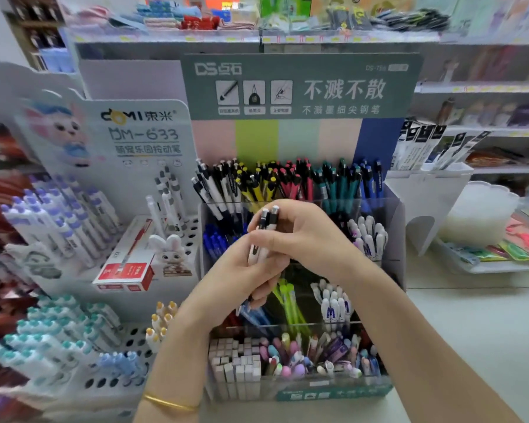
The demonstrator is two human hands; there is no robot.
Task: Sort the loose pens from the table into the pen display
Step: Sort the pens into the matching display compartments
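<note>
Two white-and-black click pens (pixel 268 223) held before the tiered clear-plastic pen display (pixel 393 239).
The left hand (pixel 245 270) and the right hand (pixel 303 236) both have their fingers curled round the pair, just in front of the display's upper tiers. Probably mid-sort: the next move calls for the matching white-and-black row (pixel 214 190) at the display's back left. The pens' tips are hidden by the hands.

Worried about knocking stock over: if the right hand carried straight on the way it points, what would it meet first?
Likely the white pens in the back row of the pen display, beyond the right hand; depth is unclear.
</note>
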